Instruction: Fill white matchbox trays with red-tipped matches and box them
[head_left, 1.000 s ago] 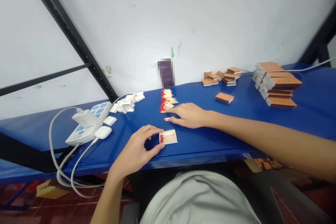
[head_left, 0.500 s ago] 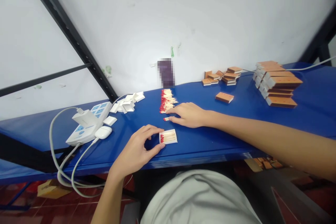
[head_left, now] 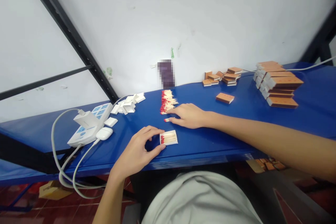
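A small white matchbox tray (head_left: 172, 143) lies near the table's front edge with several red-headed matches (head_left: 168, 137) in it. My left hand (head_left: 138, 148) grips the tray's left end, fingers at the far side and thumb at the near side. Beyond it a row of loose matches (head_left: 167, 100), red heads to the left, reaches back toward the wall. My right hand (head_left: 190, 115) rests at the near end of that row, thumb and forefinger apart. Its thumb touches a few separate matches (head_left: 166, 120), partly covered by it; the forefinger meets the edge of the row.
White empty trays (head_left: 127, 105) lie in a heap at left, beside a power strip (head_left: 91, 129) with white cables. Orange matchbox sleeves or boxes (head_left: 285, 81) are stacked at right, a smaller pile (head_left: 232, 75) behind, and one single box (head_left: 225, 98) nearer. The wall borders the blue table (head_left: 204, 143).
Both hands keep nearly the same places and grip. The whole view has shifted very slightly; no object has visibly moved on the table.
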### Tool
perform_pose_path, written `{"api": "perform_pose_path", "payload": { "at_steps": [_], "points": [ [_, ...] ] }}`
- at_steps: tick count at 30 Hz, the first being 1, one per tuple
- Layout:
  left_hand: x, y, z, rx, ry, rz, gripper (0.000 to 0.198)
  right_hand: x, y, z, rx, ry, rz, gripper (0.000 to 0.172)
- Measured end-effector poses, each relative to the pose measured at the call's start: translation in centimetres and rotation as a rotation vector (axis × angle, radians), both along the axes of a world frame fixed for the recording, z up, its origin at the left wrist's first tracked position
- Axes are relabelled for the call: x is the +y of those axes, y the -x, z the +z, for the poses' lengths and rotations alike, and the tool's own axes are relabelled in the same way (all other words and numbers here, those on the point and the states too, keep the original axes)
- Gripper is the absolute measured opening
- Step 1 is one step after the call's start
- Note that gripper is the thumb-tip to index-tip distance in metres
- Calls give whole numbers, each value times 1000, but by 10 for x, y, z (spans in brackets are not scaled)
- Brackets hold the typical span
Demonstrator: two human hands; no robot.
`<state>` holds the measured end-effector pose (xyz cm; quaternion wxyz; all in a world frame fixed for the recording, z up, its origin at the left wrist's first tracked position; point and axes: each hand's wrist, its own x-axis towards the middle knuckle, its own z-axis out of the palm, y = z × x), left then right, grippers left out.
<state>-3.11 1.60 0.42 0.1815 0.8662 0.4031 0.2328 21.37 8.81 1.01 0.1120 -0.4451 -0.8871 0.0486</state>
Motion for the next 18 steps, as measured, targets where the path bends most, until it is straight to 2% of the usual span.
{"api": "perform_pose_path", "payload": {
  "at_steps": [7,18],
  "points": [
    [-1,-1,0,1,2,8,28,3,-3,0,105,26,-4,37],
    [-2,-1,1,-4,-4,5,29,3,-4,0,135,2,36,31]
  ]
}}
